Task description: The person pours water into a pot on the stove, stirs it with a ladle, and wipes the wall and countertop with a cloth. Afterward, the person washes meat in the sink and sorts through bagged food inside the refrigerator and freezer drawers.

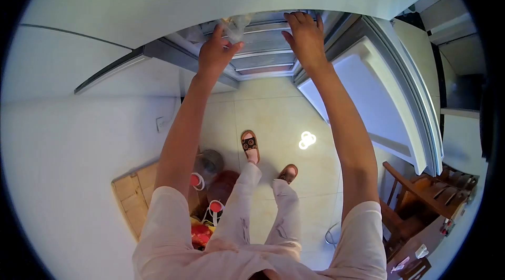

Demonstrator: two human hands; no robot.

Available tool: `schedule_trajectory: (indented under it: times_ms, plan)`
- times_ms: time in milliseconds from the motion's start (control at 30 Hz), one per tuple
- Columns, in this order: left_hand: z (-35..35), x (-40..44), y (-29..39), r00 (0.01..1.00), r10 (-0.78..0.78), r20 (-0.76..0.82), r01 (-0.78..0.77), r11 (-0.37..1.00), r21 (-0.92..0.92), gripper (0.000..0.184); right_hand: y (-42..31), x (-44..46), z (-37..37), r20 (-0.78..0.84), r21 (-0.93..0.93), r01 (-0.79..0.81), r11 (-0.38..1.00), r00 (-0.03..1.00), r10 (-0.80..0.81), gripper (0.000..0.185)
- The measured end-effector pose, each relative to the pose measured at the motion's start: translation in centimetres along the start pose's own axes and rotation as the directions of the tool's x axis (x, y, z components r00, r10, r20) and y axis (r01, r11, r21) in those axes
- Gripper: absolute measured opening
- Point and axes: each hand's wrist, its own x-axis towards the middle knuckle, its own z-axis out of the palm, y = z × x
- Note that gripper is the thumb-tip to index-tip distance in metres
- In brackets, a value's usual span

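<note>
A clear plastic bag (pixel 238 26) with something yellowish in it is at the upper front of the open refrigerator compartment (pixel 263 43). My left hand (pixel 214 55) is at the bag, its fingers bent around the near side and the thumb stretched to the right. How firmly it grips is hard to see. To the right, my right hand (pixel 306 37) reaches into the same compartment with its fingers spread and the thumb apart. Its fingertips are near the upper shelf edge, and I see nothing held in it. Grey drawer fronts (pixel 263 60) lie below both hands.
The refrigerator door (pixel 368 96) stands open at the right. A wooden chair (pixel 421 201) is at the lower right. Bottles with red caps (pixel 216 206) and a wooden board (pixel 138 188) are at the lower left. My feet in sandals (pixel 250 146) stand on the tiled floor (pixel 273 106).
</note>
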Motion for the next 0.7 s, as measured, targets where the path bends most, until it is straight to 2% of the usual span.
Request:
schedule_trajectory:
  times_ms: [67, 100, 200, 300, 400, 500, 600, 700]
  plan:
    - [0.3, -0.3, -0.2, 1.0, -0.002, -0.019, 0.001, 1.0, -0.012, 0.061, 0.2, 0.5, 0.5, 0.094, -0.029, -0.015, 0.999, 0.995, 0.017, 0.028]
    - [0.5, -0.6, -0.3, 1.0, -0.005, -0.03, 0.004, 1.0, -0.02, 0.06, 0.4, 0.1, 0.6, 0.005, 0.001, 0.044, 0.999, 0.999, -0.044, 0.025]
    - [1.3, -3.4, -1.7, 1.0, -0.027, 0.008, 0.028, 0.986, -0.163, 0.049, 0.2, -2.8, -0.5, 0.05, 0.103, 0.062, 0.993, 0.996, -0.068, 0.024]
    - [1.1, -7.0, -0.5, 0.997, -0.072, 0.013, 0.073, 0.966, -0.249, 0.037, -0.7, -5.1, -2.4, 0.049, 0.127, 0.084, 0.988, 0.995, -0.091, 0.024]
    - [0.0, -8.8, 1.5, 0.986, -0.131, 0.102, 0.15, 0.966, -0.21, 0.035, -1.0, -6.5, -3.1, 0.09, 0.131, 0.06, 0.99, 0.993, -0.072, 0.025]
    - [0.4, -9.9, 1.1, 0.992, -0.108, 0.063, 0.122, 0.955, -0.27, 0.036, -1.4, -7.0, -4.2, 0.083, 0.21, 0.069, 0.975, 0.993, -0.088, 0.031]
    - [0.0, -10.4, 1.7, 0.998, -0.054, 0.045, 0.062, 0.975, -0.213, 0.037, -2.7, -5.0, -6.2, -0.181, 0.194, 0.132, 0.972, 0.979, -0.097, 0.039]
    - [0.1, -10.9, 1.8, 0.998, -0.057, 0.014, 0.059, 0.968, -0.244, 0.037, -4.4, -0.6, -6.0, -0.361, 0.086, 0.244, 0.966, 0.911, -0.198, 0.042]
